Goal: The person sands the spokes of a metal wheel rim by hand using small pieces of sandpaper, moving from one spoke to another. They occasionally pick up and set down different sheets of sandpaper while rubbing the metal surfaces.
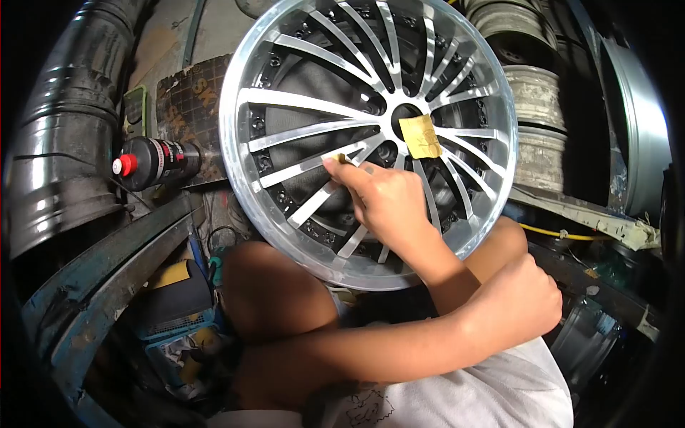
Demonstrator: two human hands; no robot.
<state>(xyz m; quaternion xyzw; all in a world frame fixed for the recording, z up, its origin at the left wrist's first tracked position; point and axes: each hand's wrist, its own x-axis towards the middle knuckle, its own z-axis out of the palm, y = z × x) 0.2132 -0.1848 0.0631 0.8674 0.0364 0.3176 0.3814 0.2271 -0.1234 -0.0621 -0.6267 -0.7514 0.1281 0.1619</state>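
A multi-spoke alloy wheel rim, with bright silver spokes and a dark inner part, leans in front of me over my knees. My right hand is closed in a pinch on a small folded brown piece of what looks like sandpaper, against a spoke at the rim's lower left. A yellow piece of paper with marks lies over the hub. My left hand is a fist beside my right forearm, near my knee; whatever its fingers may hold is hidden.
A dark bottle with a red cap lies at the left, near a patterned board. Stacked wheels stand left and right. A blue metal frame and a blue basket sit lower left.
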